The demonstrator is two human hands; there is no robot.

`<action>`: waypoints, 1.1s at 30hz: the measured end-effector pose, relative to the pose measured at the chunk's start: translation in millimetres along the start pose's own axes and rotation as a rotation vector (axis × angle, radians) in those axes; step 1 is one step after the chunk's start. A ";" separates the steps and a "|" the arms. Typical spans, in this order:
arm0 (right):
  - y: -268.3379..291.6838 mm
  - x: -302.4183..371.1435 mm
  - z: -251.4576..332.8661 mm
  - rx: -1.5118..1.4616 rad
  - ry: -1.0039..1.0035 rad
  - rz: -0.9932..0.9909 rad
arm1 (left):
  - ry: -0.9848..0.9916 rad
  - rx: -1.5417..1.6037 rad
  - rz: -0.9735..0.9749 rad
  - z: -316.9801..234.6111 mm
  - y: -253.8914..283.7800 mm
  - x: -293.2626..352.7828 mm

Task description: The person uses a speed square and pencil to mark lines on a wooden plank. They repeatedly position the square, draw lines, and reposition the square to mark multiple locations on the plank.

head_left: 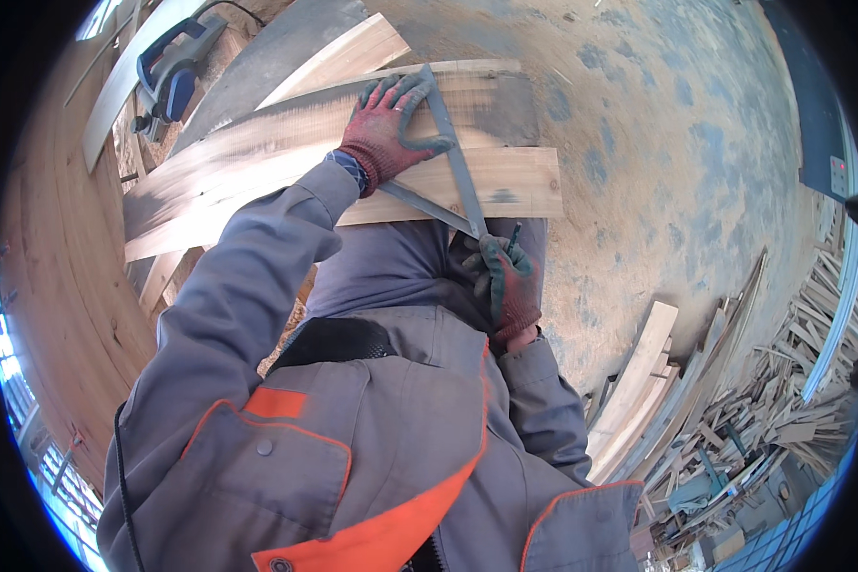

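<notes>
Up front, left hand spread flat on the metal square, right hand grip pinching a pencil.

A dusty grey concrete floor is carrying everything here. Long pale wooden planks are lying stacked under the left hand, reaching away to its left. A blue power planer is sitting far left of that hand. Well to the right of the right hand, a heap of splintered wood offcuts is lying on the floor.
</notes>
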State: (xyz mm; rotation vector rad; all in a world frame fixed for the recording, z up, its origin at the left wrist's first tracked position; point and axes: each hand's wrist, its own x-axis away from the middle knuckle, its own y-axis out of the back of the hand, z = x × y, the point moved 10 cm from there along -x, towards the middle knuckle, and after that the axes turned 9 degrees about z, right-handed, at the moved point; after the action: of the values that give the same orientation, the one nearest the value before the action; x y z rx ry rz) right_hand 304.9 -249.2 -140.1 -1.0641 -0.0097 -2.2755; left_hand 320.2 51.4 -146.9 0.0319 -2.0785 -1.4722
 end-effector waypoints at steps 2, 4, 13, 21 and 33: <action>-1.3 -1.1 0.9 -0.006 0.036 0.005 | 0.020 -0.030 0.006 0.4 -1.2 0.0; 2.6 -2.6 1.1 0.004 0.055 -0.031 | 0.032 -0.006 -0.016 0.3 -0.5 0.9; 14.5 -5.7 -7.5 -0.067 0.038 -0.128 | 0.020 0.016 -0.097 -3.5 1.9 0.8; 20.1 -10.1 -8.1 -0.058 0.046 -0.138 | 0.018 0.039 -0.128 -6.1 3.6 2.9; 21.5 -10.3 -8.4 -0.052 0.039 -0.150 | 0.048 0.024 -0.100 -4.1 -1.1 1.5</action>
State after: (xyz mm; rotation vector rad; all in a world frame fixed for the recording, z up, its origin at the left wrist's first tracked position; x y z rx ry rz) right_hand 315.6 -263.3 -158.2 -1.0775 -0.0148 -2.4431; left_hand 320.5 47.0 -146.3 0.1820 -2.0819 -1.4906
